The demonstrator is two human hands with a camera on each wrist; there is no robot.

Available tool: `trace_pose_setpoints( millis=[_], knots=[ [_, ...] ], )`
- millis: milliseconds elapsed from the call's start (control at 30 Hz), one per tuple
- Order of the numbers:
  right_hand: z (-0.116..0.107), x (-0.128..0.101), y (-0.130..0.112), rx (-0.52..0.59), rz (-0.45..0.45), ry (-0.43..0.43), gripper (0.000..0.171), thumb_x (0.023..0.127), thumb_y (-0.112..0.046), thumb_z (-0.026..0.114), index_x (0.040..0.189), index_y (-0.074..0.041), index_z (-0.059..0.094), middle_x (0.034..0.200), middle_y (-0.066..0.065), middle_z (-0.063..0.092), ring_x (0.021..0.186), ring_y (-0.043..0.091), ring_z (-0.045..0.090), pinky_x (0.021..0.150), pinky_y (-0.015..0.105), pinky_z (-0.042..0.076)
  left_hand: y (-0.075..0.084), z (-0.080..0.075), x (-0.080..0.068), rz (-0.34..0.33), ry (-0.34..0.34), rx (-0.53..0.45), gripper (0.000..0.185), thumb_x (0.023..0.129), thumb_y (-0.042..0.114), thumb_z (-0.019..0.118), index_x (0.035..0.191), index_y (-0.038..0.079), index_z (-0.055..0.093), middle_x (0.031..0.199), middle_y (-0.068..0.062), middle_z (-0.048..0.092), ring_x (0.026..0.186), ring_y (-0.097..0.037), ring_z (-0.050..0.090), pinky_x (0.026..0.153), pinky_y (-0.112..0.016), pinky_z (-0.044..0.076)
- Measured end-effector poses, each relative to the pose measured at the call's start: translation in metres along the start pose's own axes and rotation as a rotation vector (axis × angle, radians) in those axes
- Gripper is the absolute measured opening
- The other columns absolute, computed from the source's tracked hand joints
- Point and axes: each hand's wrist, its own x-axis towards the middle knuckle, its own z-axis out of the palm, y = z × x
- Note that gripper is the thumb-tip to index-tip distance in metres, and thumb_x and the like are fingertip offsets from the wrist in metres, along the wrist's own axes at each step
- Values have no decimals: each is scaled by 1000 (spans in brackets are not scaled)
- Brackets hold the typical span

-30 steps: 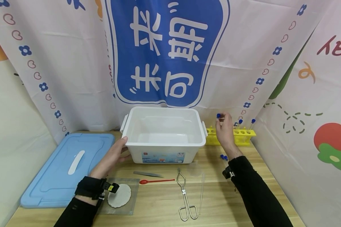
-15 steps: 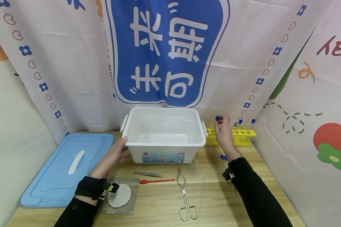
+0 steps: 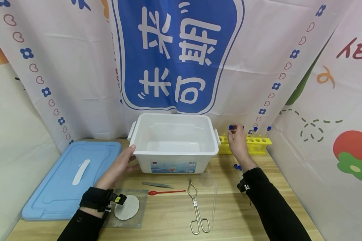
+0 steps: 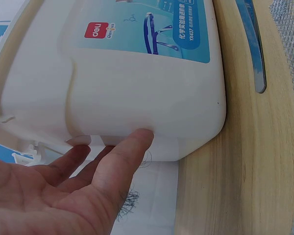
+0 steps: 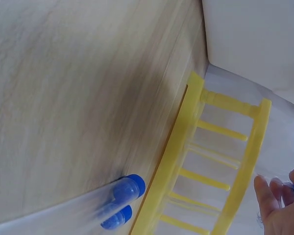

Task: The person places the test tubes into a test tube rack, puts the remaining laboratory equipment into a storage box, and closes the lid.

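Observation:
At the front left corner of the white plastic box [image 3: 172,162], my left hand [image 3: 120,167] rests a thumb near the rim. In the left wrist view its fingers [image 4: 120,164] lie loosely extended against the box wall. My right hand [image 3: 238,140] is over the yellow test tube rack [image 3: 257,147] and pinches a blue-capped test tube [image 3: 230,127]; most of the glass is hidden by the fingers or hard to see. Two more blue-capped tubes stand in the rack's right part. Beside my right wrist, capped test tubes [image 5: 120,196] lie on the table.
A blue lid [image 3: 69,180] lies at the left. In front of the box are tweezers [image 3: 157,184], a red spoon [image 3: 166,192], metal crucible tongs [image 3: 196,207], a thin clear rod [image 3: 214,204] and a round white mesh pad [image 3: 126,208]. A printed curtain [image 3: 175,57] hangs behind.
My right hand has lowered slightly toward the rack, bringing the blue-capped test tube down with it. My left hand and the box look the same.

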Motion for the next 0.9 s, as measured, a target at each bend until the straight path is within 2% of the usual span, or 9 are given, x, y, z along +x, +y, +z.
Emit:
trace_pose_setpoints(
  millis=[233,700,900],
  knots=[
    [-7,0,0,-18,19,-13,46,124,-10,51,166,7,42,161,33,54,147,49,62,120,63,64,1,1,1,-10,5,0,85,127,59,27,189,6,1,192,-34,12,180,-62,13,133,-80,39],
    [-29,-15,-2,-61,50,-54,47,121,-8,59,163,6,47,151,30,60,145,51,65,118,63,65,0,0,1,-3,5,-6,87,127,60,28,189,6,2,191,-35,14,180,-62,14,134,-80,38],
    [-40,-24,-5,-119,60,-126,43,120,-9,61,159,7,53,151,31,62,143,52,67,114,63,67,-1,-1,1,-12,5,-11,88,126,62,29,189,7,2,192,-33,14,181,-61,14,135,-80,38]
  ],
)
